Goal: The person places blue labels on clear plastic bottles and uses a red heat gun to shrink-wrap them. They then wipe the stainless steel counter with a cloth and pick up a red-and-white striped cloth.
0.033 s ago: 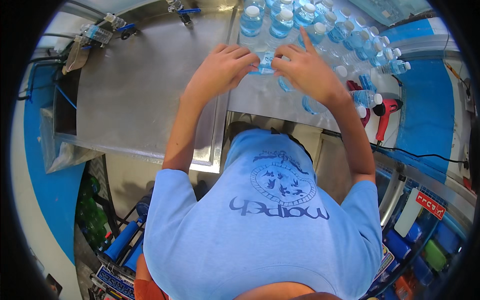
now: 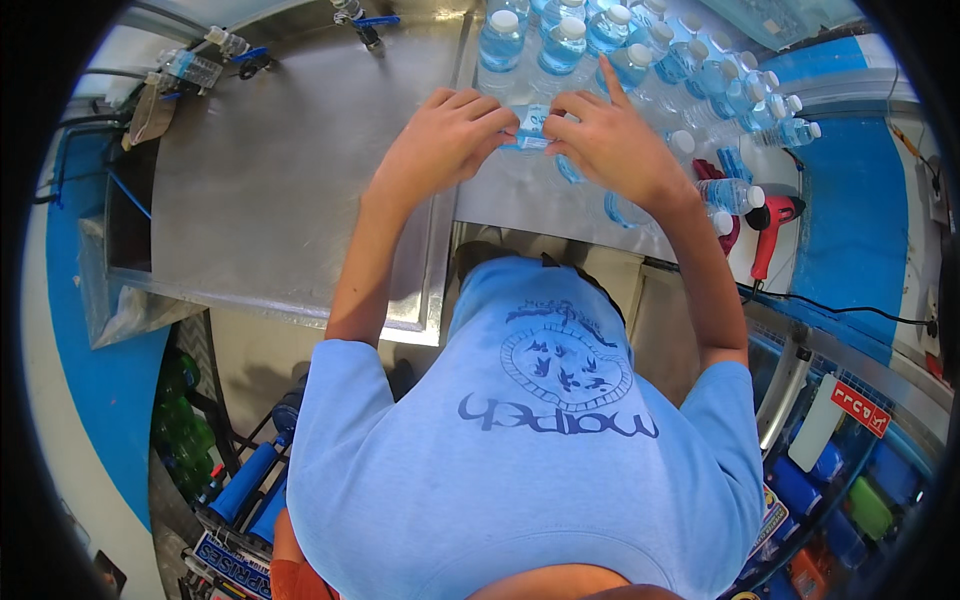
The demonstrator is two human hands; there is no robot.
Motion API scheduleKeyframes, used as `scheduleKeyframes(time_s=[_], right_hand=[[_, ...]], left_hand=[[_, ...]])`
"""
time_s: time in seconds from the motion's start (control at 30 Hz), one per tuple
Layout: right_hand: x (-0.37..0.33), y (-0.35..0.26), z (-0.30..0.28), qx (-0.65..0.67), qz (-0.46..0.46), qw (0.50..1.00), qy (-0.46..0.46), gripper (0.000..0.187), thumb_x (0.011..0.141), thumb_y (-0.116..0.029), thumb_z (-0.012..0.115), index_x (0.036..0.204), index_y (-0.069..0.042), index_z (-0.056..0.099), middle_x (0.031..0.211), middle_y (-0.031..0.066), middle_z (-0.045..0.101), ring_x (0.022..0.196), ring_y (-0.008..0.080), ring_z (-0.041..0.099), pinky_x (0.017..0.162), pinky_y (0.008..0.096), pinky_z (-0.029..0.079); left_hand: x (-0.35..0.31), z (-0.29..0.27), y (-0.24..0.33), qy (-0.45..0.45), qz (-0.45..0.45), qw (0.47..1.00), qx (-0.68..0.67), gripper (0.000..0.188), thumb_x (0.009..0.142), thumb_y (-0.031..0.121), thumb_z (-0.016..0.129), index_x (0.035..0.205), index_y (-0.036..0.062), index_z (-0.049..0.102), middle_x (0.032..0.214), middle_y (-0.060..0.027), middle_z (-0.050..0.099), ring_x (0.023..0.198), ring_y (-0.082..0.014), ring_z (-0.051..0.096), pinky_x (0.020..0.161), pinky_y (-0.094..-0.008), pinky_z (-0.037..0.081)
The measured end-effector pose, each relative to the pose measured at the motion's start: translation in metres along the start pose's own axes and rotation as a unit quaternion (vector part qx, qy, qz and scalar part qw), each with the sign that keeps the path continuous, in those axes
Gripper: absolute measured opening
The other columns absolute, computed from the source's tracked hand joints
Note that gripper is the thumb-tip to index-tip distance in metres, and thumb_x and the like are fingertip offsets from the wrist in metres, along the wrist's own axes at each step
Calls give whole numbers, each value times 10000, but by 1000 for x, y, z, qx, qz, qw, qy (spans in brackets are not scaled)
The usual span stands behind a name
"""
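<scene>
Over the metal table, a small clear water bottle (image 2: 531,126) with a blue-and-white label lies sideways between my two hands. The fingers of my left hand (image 2: 440,140) close around its left end. At the other end my right hand (image 2: 615,140) pinches it between thumb and fingers, its index finger pointing up and away. Both ends of the bottle are hidden behind my fingers. Just beyond my right hand stand several capped water bottles (image 2: 562,48) with blue labels. Another bottle (image 2: 733,196) lies on its side by my right forearm.
A red-and-black heat gun (image 2: 770,235) rests at the table's right edge, its black cord (image 2: 840,311) running right. On the left is a steel-topped surface (image 2: 270,190) with blue-handled valves (image 2: 365,25) at its back. A crate of coloured items (image 2: 840,490) stands low on the right.
The bottle's label shows a slightly different side, as if turned a little between my fingers. My hands are in nearly the same place.
</scene>
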State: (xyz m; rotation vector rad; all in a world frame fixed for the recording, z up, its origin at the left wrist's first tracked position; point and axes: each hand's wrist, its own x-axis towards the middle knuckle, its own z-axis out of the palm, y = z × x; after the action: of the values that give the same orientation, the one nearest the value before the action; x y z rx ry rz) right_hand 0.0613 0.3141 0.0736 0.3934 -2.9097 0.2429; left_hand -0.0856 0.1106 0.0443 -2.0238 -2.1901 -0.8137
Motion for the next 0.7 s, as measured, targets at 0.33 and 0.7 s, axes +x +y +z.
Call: scheduleKeyframes(time_s=[0.33,0.7], right_hand=[[-8,-34,-11,-10,76,995,63,130,936,-185,668,960,-58,682,1084,115,673,1089,284,665,1211,586,286],[0,-24,19,83,168,980,-69,195,893,-70,656,1084,-37,644,1107,159,647,1133,364,644,1173,544,373]], left_hand=[[-11,15,22,131,-24,990,37,202,862,140,734,1041,78,663,1186,-36,676,1198,-241,614,1033,-418,452],[-14,46,20,124,-157,963,-183,521,811,161,831,1259,71,581,1326,-110,610,1207,-337,608,1016,-453,490]])
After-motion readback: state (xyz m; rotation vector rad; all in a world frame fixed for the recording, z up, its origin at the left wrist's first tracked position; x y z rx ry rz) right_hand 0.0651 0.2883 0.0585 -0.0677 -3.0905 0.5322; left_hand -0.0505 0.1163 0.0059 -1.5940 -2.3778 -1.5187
